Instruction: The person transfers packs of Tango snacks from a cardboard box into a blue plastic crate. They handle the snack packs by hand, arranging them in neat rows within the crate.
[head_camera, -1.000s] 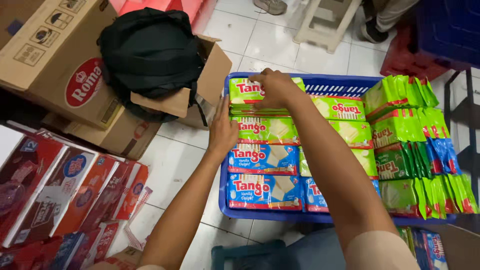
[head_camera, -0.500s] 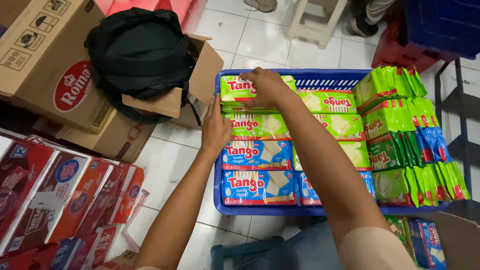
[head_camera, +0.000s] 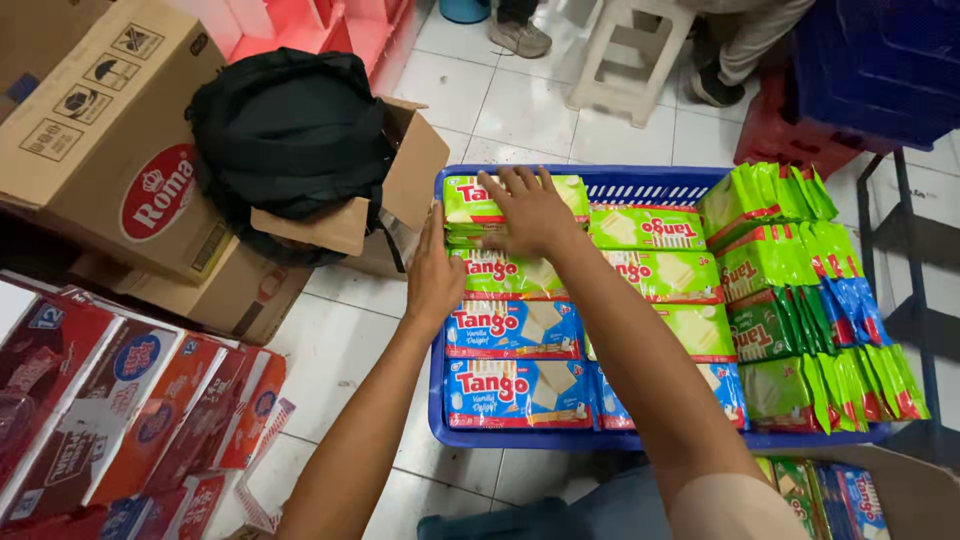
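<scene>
A blue plastic crate (head_camera: 640, 182) on the tiled floor holds flat rows of green and blue wafer packs, with more packs standing on edge at its right side. My right hand (head_camera: 528, 210) lies flat, fingers spread, on the top of a stack of green wafer packs (head_camera: 466, 205) in the crate's far left corner. My left hand (head_camera: 433, 272) presses flat against the crate's left side, next to a green pack (head_camera: 505, 275) and a blue pack (head_camera: 515, 328).
A black bag (head_camera: 290, 135) sits in an open cardboard box (head_camera: 415, 170) left of the crate. A large cardboard box (head_camera: 100, 140) and red cartons (head_camera: 120, 400) fill the left. A white stool (head_camera: 640, 55), another person's feet and a dark blue crate (head_camera: 880, 60) are beyond.
My right hand went from pinching the top green pack at its far edge to lying flat and spread on the stack. The left hand stayed at the crate's side. The camera shifted slightly.
</scene>
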